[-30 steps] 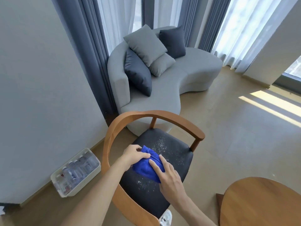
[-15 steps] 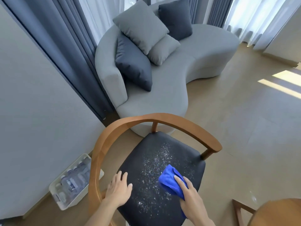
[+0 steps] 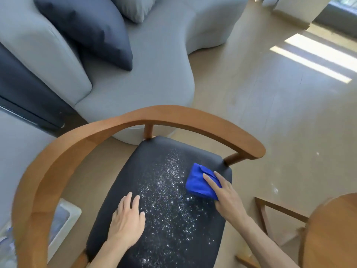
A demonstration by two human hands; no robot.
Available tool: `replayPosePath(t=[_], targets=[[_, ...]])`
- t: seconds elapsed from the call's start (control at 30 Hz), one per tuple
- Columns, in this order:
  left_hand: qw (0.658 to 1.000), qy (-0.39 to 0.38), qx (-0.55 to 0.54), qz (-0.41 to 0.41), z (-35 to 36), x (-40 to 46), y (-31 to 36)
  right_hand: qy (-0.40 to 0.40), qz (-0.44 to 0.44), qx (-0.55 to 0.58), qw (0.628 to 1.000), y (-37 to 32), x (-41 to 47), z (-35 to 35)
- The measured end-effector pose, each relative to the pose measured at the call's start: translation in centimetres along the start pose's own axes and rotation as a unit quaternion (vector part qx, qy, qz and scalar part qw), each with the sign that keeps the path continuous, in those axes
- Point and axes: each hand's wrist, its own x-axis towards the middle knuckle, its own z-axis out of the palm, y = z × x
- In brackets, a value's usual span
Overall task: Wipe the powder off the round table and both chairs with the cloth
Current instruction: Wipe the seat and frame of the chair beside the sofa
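Powdered seat (image 3: 164, 190) (round table (image 3: 332, 233) cropped)

Smooth wooden chair frame (image 3: 173, 120), matt dark seat (image 3: 154, 155), fuzzy blue cloth (image 3: 199, 184).

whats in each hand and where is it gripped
The right hand presses the blue cloth by its near edge. The left hand holds nothing.
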Motion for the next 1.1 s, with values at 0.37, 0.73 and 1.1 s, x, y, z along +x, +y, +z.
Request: replayPosePath(t=[0.37,0.73,1.1], targets=[[0.991,0.072,0.032,0.104,-1.9,10.1,4.9,0.095,-0.003,-0.025,0.995,3.5,9.0,1.0],[0.991,0.069,0.038,0.112,-6.7,17.8,6.9,0.15,0.066,0.01,0.986,3.3,11.6,3.2],[0.992,0.015,-0.036,0.122,-6.9,19.7,7.9,0.205,0.05,-0.042,0.976,2.9,10.0,4.3]])
